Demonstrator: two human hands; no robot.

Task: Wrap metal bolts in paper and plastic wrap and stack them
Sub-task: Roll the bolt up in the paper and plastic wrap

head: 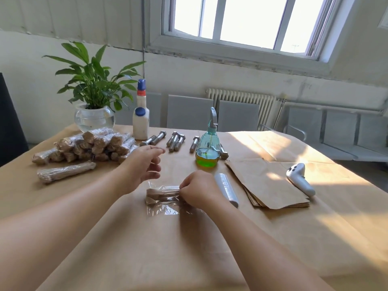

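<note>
A sheet of clear plastic wrap [168,208] lies flat on the brown paper table cover [159,253], right under the hands. On the far edge of that sheet sits a bolt wrapped in paper [161,193] — it lies on its side, and some wrap is already pulled over it.

The right hand [198,189] is curled on the right end of the wrapped bolt and pinches it with the wrap. The left hand [144,164] floats just above and behind the left end of the bolt. Its fingers are loosely bent and spread, and it holds nothing.

Just right of the right hand lies the roll of plastic wrap [227,190]. Right of the roll is a flat stack of brown paper sheets [266,183], and past it a white controller [300,178] lies in the sun.

Left of the left hand one finished wrapped bolt [65,172] lies alone. Behind it is a pile of wrapped bolts [92,144], stacked up.

Farther back, past both hands, bare metal bolts [176,140] lie in a loose row. A spray bottle [207,148] with green liquid stands among them — near the right end of the row. A white glue bottle [141,118] with blue caps and a green plant in a glass bowl [94,97] stand at the far left.
</note>
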